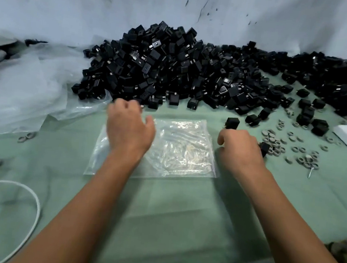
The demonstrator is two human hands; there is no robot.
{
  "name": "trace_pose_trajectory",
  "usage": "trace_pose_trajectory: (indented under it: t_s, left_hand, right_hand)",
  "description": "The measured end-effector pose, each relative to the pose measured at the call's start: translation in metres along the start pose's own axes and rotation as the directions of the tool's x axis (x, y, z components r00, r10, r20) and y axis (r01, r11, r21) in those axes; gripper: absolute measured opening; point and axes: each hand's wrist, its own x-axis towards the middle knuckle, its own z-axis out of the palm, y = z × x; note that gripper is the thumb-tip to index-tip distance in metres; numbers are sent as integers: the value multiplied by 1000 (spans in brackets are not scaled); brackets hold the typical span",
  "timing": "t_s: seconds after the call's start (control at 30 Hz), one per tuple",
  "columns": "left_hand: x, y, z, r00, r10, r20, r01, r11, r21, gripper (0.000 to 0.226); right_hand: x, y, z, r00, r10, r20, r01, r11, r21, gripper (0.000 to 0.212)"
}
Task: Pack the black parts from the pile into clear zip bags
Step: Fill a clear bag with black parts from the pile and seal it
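Right hand grips boxy black parts, one upright toward twelve o'clock; left hand loosely curled, empty, over the flat zip bag.

left hand reaches over the clear zip bag toward the pile of black parts; right hand grips black parts beside the bag on green cloth.

A table covered in pale green cloth carries a large pile of black parts along its far edge. A clear zip bag lies flat near the middle. Small grey rings scatter at right, crumpled clear plastic sheeting at left, a white cable in the near left corner.
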Motion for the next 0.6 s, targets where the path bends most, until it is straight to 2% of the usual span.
trace_pose_trajectory:
  t_s: [0.07,0.1,0.13,0.2,0.23,0.33,0.4,0.5,0.53,0.6]
  left_hand:
    - [-10,34,9,992,46,118,-34,994,-101,16]
    - [-14,50,17,981,73,179,-50,990,-129,17]
    - [-17,65,25,968,98,230,-68,988,-138,20]
    - [-24,90,44,936,136,324,-105,988,-113,34]
    - [-26,99,53,916,137,378,-110,990,-90,44]
    - [-29,112,72,865,75,497,-89,996,5,70]
    - [-32,111,78,866,57,497,-90,995,43,62]
    - [-33,104,76,892,83,444,-71,997,-42,18]
    - [-32,100,76,898,81,433,-49,995,-84,17]
    - [-30,93,76,903,51,427,20,987,-161,27]
  right_hand:
    - [3,-1,3,986,45,-163,-27,994,110,6]
    - [6,2,4,965,83,-248,-49,989,139,13]
    - [9,6,5,959,112,-262,-81,989,125,21]
    - [14,13,6,982,138,-133,-136,990,20,29]
    - [16,17,7,991,119,-62,-121,992,-33,27]
    - [22,23,8,999,25,-38,-26,999,-30,9]
    - [25,23,7,991,26,-130,-13,995,97,9]
    - [25,22,4,979,42,-201,20,955,295,15]
    - [25,24,3,986,18,-163,31,957,290,18]
    - [25,26,1,999,-47,7,46,986,160,29]
